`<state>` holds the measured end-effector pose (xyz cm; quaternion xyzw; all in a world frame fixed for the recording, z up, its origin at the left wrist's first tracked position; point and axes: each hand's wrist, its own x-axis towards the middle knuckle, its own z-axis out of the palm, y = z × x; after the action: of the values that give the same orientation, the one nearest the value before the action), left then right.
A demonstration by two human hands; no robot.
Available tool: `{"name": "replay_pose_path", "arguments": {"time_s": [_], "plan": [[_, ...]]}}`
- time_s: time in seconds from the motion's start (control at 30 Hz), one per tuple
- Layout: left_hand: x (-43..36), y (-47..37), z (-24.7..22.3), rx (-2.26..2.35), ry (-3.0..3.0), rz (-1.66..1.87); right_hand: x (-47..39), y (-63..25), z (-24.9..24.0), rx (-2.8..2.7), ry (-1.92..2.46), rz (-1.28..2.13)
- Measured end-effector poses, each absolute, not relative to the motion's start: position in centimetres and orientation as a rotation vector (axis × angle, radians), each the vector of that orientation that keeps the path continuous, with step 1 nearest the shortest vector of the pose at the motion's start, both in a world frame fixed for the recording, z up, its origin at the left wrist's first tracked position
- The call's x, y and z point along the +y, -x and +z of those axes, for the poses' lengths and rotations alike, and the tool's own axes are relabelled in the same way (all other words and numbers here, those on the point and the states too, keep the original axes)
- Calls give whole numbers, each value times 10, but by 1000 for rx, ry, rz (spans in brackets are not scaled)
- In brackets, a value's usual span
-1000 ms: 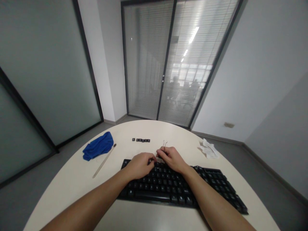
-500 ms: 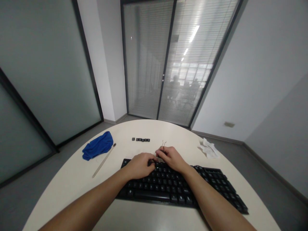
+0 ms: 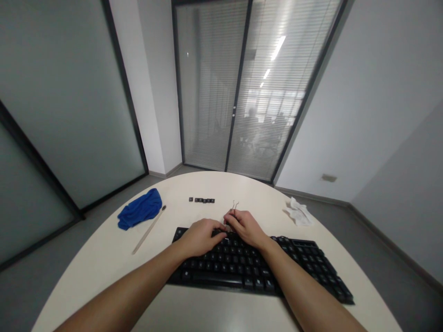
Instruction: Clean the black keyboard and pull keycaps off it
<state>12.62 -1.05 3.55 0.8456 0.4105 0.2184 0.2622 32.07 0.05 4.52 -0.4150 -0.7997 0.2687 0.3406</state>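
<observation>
A black keyboard (image 3: 228,265) lies across the table under both my hands. My right hand (image 3: 244,226) is closed on a thin wire tool (image 3: 235,206), whose two bent prongs stick up above the fingers. My left hand (image 3: 204,236) rests over the keyboard's upper rows, its fingertips close to those of my right hand. The left thumb and fingers are drawn together near the top edge; what they hold, if anything, is too small to tell. Several loose black keycaps (image 3: 204,200) sit in a row beyond the keyboard.
On the left of the pale round table (image 3: 104,258) lie a crumpled blue cloth (image 3: 140,210) and a thin brush (image 3: 148,231) with a dark tip. A crumpled white tissue (image 3: 299,213) is at the right. Glass panels and walls surround the table.
My left thumb and fingers have shifted slightly at the keyboard's upper edge, with the thumb stretched further right. My right hand keeps its hold on the wire tool.
</observation>
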Motion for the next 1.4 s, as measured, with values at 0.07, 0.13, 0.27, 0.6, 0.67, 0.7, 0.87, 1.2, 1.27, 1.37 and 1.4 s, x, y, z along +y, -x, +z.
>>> {"name": "replay_pose_path", "arguments": {"time_s": [0.07, 0.13, 0.27, 0.6, 0.67, 0.7, 0.87, 1.2, 1.27, 1.37, 1.4], "plan": [[-12, -126, 37, 1115, -2330, 596, 1, -321, 45, -2084, 1076, 699], [-14, -127, 38, 1117, -2360, 599, 1, -321, 44, -2081, 1071, 698], [-14, -128, 38, 1103, -2367, 626, 1, -321, 44, -2057, 1056, 713], [-13, -131, 36, 1117, -2247, 758, 4, -324, 45, -1878, 1077, 832], [-12, -131, 35, 1080, -2184, 769, 5, -324, 44, -1887, 1068, 844], [-11, -131, 35, 1056, -2138, 777, 5, -324, 43, -1888, 1062, 851], [-3, -130, 36, 963, -1948, 807, 7, -324, 41, -1872, 1050, 922], [4, -130, 27, 977, -1877, 795, 6, -324, 41, -1886, 1047, 1028], [5, -130, 25, 987, -1905, 772, 6, -324, 42, -1905, 1053, 1032], [5, -128, 24, 1005, -1979, 749, 7, -324, 41, -1921, 1059, 1025], [5, -128, 24, 1018, -2001, 740, 7, -324, 41, -1906, 1062, 1026]]}}
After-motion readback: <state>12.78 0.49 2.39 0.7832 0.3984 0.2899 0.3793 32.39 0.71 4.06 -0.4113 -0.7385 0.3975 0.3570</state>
